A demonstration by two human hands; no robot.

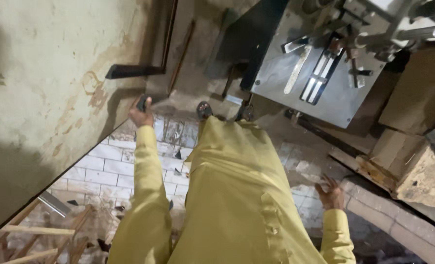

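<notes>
Yellow tunic (237, 195) close below, left hand (141, 114) outstretched, grip clasping small dark object (142, 102), right hand (331, 193) low, fingers spread

Your way runs narrow between the wall (36, 88) and machine (325, 83); a wall bracket (132, 71) juts in, blocks (413, 166) crowd right.

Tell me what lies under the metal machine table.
Under the metal machine table a dark frame leg and a small wheel show, beside the person's sandalled foot. The tabletop itself covers the floor farther beneath.
</notes>
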